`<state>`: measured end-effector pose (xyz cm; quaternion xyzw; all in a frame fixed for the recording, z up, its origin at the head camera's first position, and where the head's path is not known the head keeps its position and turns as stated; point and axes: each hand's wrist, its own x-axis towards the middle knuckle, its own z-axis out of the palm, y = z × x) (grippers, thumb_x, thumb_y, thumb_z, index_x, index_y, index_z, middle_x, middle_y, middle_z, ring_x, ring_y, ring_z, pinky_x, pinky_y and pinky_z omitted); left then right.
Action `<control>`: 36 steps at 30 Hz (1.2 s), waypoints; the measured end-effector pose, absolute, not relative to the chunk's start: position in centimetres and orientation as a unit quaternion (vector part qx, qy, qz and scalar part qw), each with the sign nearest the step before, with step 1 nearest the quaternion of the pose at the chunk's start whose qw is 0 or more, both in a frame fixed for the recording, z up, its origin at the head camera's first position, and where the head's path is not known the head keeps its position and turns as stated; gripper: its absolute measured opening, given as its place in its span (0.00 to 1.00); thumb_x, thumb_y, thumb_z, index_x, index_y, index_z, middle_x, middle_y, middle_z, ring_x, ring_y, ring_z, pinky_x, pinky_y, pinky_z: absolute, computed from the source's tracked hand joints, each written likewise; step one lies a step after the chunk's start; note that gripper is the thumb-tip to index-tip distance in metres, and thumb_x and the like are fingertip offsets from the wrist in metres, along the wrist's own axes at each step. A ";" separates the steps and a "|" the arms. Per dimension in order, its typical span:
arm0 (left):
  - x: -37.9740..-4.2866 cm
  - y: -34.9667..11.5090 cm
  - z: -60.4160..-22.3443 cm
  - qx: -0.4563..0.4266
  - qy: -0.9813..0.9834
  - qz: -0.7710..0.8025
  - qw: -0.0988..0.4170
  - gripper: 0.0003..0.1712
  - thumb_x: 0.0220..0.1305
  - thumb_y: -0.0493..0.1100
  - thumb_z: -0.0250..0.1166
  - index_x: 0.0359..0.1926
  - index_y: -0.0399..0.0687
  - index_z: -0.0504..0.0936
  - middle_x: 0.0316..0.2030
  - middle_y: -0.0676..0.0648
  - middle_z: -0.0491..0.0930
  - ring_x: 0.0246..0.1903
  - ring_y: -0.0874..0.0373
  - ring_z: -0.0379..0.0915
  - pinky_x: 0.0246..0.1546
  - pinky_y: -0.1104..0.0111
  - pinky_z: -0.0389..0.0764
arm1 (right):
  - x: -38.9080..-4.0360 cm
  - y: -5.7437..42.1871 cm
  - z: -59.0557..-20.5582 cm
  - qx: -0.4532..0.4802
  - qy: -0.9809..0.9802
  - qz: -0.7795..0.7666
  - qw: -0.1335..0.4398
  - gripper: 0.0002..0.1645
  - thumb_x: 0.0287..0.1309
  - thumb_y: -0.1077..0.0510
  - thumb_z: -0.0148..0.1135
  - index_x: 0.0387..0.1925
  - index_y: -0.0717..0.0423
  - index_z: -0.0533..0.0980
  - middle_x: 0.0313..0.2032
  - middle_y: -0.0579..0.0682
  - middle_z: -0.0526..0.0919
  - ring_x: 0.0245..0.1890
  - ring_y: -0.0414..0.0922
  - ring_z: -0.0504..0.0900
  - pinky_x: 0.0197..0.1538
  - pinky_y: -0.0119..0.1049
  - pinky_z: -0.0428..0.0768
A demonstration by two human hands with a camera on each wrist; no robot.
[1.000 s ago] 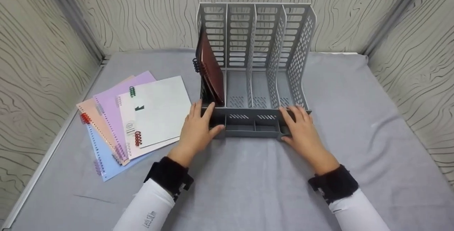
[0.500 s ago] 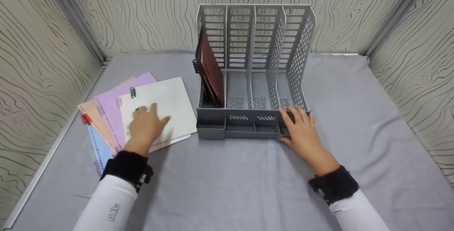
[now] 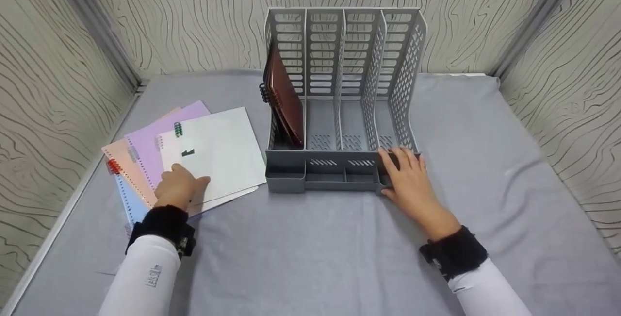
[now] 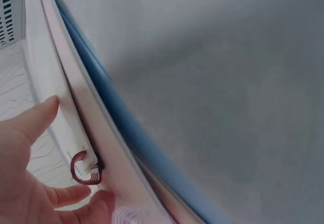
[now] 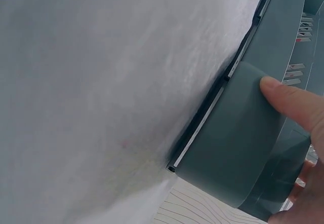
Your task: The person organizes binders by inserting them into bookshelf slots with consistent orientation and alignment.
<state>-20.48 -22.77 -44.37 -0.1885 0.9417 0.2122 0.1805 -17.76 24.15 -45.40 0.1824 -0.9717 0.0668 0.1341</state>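
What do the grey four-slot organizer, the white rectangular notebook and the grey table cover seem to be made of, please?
Grey four-slot organizer: probably satin plastic, given its smooth, perforated walls. White rectangular notebook: perhaps matte card or plastic; its smooth cover leaves it open. Grey table cover: apparently matte cloth, given its soft creases.

I note even, diffuse, moderate light on the grey table (image 3: 310, 253). Soft shadow beside the left sleeve (image 3: 138, 282), on the side away from the table's left edge. White notebook (image 3: 228, 148) brightest there. Left wrist view: dimmer, broad shadow, cloth texture smeared. Right wrist view: cool cast, tabletop hazy.
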 end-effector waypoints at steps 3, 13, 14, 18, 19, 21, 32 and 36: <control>-20.5 -22.7 -44.1 -0.191 0.933 0.236 0.191 0.53 0.61 0.61 0.57 0.65 0.23 0.45 0.51 0.23 0.65 0.41 0.37 0.67 0.44 0.52 0.71 | -17.7 24.2 -45.4 0.182 -0.972 0.067 0.135 0.57 0.36 0.54 0.78 0.68 0.56 0.57 0.61 0.64 0.61 0.63 0.63 0.55 0.60 0.66 0.50; -21.1 -25.7 -45.1 -0.206 0.856 0.408 0.241 0.38 0.62 0.56 0.59 0.58 0.28 0.64 0.29 0.44 0.69 0.29 0.54 0.68 0.34 0.67 0.69 | -17.7 23.9 -45.4 0.182 -0.974 0.059 0.125 0.57 0.37 0.54 0.77 0.68 0.58 0.56 0.62 0.65 0.60 0.64 0.63 0.54 0.61 0.66 0.49; -21.1 -26.1 -45.1 -0.194 0.850 0.425 0.244 0.36 0.64 0.56 0.57 0.57 0.28 0.64 0.30 0.45 0.71 0.30 0.55 0.69 0.35 0.67 0.69 | -17.7 23.9 -45.4 0.182 -0.974 0.057 0.124 0.57 0.37 0.54 0.77 0.68 0.58 0.56 0.62 0.65 0.60 0.64 0.63 0.54 0.60 0.66 0.50; -21.0 -27.5 -45.1 -0.153 0.816 0.497 0.254 0.32 0.68 0.55 0.49 0.57 0.30 0.65 0.36 0.46 0.74 0.34 0.58 0.71 0.37 0.69 0.73 | -17.7 23.9 -45.3 0.178 -0.975 0.055 0.121 0.57 0.37 0.54 0.77 0.68 0.58 0.56 0.62 0.65 0.60 0.64 0.63 0.54 0.60 0.66 0.50; -20.9 -27.8 -45.1 -0.143 0.804 0.517 0.258 0.31 0.69 0.54 0.48 0.58 0.30 0.64 0.38 0.46 0.73 0.35 0.58 0.71 0.39 0.69 0.73 | -17.6 23.9 -45.3 0.178 -0.975 0.053 0.122 0.57 0.37 0.54 0.77 0.68 0.58 0.56 0.62 0.64 0.60 0.64 0.63 0.54 0.60 0.66 0.50; -20.7 -28.4 -45.1 -0.122 0.778 0.556 0.266 0.31 0.70 0.53 0.48 0.61 0.31 0.61 0.41 0.47 0.72 0.39 0.58 0.69 0.41 0.69 0.72 | -17.6 23.9 -45.4 0.177 -0.975 0.053 0.123 0.57 0.37 0.54 0.77 0.68 0.58 0.56 0.62 0.64 0.60 0.64 0.63 0.54 0.60 0.66 0.50; -19.4 -29.6 -43.8 -0.084 0.740 0.615 0.259 0.29 0.69 0.48 0.54 0.62 0.36 0.57 0.41 0.49 0.72 0.33 0.62 0.70 0.32 0.74 0.74 | -17.5 23.7 -45.3 0.171 -0.976 0.056 0.125 0.57 0.38 0.54 0.77 0.68 0.57 0.56 0.62 0.64 0.60 0.64 0.62 0.54 0.61 0.65 0.50; -18.8 -29.2 -42.2 -0.059 0.767 0.596 0.229 0.32 0.69 0.48 0.53 0.65 0.34 0.56 0.44 0.48 0.72 0.37 0.61 0.70 0.37 0.72 0.75 | -17.4 23.6 -45.2 0.171 -0.975 0.060 0.124 0.57 0.38 0.55 0.77 0.68 0.57 0.56 0.62 0.64 0.60 0.64 0.62 0.54 0.61 0.65 0.50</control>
